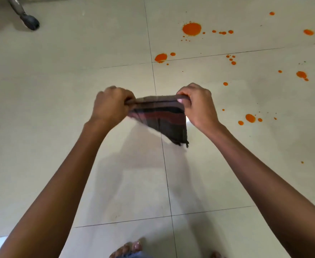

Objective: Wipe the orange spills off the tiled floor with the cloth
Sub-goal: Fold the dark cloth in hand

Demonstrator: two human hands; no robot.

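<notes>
A dark striped cloth (162, 118) with grey and maroon bands hangs in the air, stretched between both hands above the floor. My left hand (112, 105) grips its left top corner and my right hand (197, 103) grips its right top corner. Orange spills lie on the pale tiled floor (59, 90) ahead and to the right: a large round blot (191, 29), a smaller patch (160, 57) by a tile joint, a blot (250, 118) near my right wrist, and several scattered drops out to the right edge. The cloth is not touching any spill.
A chair leg with a dark castor wheel (31, 22) stands at the far left. My bare toes (132, 248) show at the bottom edge. Dark grout lines cross the floor; the tiles on the left carry no orange.
</notes>
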